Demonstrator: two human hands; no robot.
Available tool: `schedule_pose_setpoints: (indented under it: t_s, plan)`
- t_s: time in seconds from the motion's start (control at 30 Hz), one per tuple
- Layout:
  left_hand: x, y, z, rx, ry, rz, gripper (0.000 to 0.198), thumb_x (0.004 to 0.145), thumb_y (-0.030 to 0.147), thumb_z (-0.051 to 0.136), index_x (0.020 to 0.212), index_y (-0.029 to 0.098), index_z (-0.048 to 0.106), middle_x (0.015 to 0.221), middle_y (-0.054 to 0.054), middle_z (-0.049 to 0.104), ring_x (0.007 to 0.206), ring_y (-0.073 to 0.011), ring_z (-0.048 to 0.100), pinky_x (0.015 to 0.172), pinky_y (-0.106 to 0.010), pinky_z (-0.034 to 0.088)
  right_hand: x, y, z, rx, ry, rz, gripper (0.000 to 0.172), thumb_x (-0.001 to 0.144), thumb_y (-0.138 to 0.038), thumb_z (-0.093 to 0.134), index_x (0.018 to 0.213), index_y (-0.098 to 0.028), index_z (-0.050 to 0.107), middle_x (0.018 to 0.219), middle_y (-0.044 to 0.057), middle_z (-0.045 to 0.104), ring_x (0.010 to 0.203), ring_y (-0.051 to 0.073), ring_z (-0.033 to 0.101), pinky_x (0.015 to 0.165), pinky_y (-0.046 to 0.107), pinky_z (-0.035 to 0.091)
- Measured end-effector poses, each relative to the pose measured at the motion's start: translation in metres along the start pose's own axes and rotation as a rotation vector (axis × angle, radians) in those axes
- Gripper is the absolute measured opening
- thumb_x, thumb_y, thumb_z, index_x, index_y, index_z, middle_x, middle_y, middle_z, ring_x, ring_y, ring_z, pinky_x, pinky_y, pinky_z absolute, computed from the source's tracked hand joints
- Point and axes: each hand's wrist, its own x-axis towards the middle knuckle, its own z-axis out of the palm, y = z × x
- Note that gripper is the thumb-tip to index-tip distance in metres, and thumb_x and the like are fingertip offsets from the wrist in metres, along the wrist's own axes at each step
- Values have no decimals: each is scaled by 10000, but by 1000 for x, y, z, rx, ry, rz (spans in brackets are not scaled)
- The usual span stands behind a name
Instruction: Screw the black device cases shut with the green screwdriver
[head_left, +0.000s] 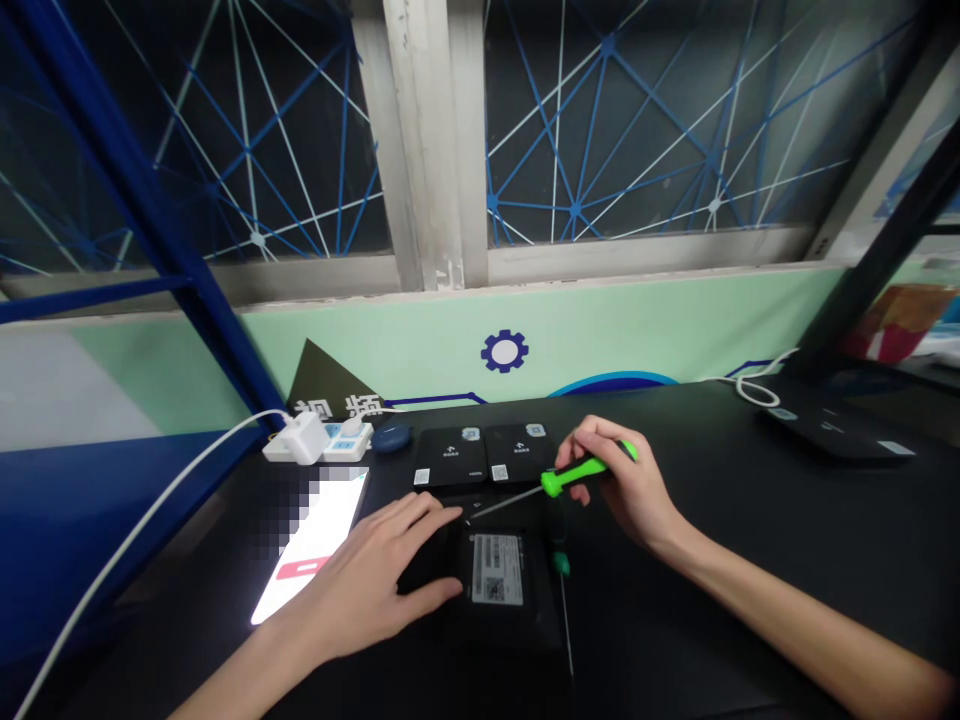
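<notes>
In my right hand (619,475) is a green and black screwdriver (589,470), gripped by its handle. Its metal shaft slants down to the left, and the tip is at the far left part of a black device (517,625) with a white label (496,568). Whether the tip sits in a screw is too small to tell. My left hand (401,560) lies at the device's left side, thumb and fingers spread, fingertips at its edge. A second screwdriver with a green handle (561,563) lies along the device's right side, its shaft pointing toward me.
Two flat black boxes (450,455) lie behind the device. A lit phone (319,545) is left of my left hand. Behind it are a white power strip (349,440) with a charger (304,437) and a dark blue mouse-like object (391,437). Another black device (832,430) lies far right.
</notes>
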Motion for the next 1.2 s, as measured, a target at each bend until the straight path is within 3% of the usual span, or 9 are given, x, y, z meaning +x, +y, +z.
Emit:
schedule_pose_setpoints:
  t_s: [0.13,0.3,0.7,1.2]
  plan:
    - [3,2,-2,16,44,28,351,973,416,518,1297,286,553,981,-19,635,884,-210,632,784,-349,522,-2,2,1,-10,-15,1,306,910,-385,613,698,-173,553,723,32,668,469,128,592,415,232,447]
    - [3,1,0,36,29,21,364,978,389,514,1326,284,533,727,31,579,667,-166,597,654,-311,485,-2,3,0,-40,-37,-7,303,923,-372,598,706,-161,587,736,40,670,481,124,594,428,230,454]
    - [0,-6,6,87,44,34,396,978,391,521,1361,295,498,677,54,552,585,-138,558,576,-257,396,-2,3,1,-31,-28,-9,288,930,-344,594,705,-165,587,727,36,668,470,122,592,415,224,446]
    - [2,-2,5,34,20,84,399,968,361,535,1359,279,540,706,33,621,620,-149,605,564,-248,420,-1,3,1,-54,-13,6,304,925,-358,598,695,-159,587,721,41,670,458,121,594,400,220,440]
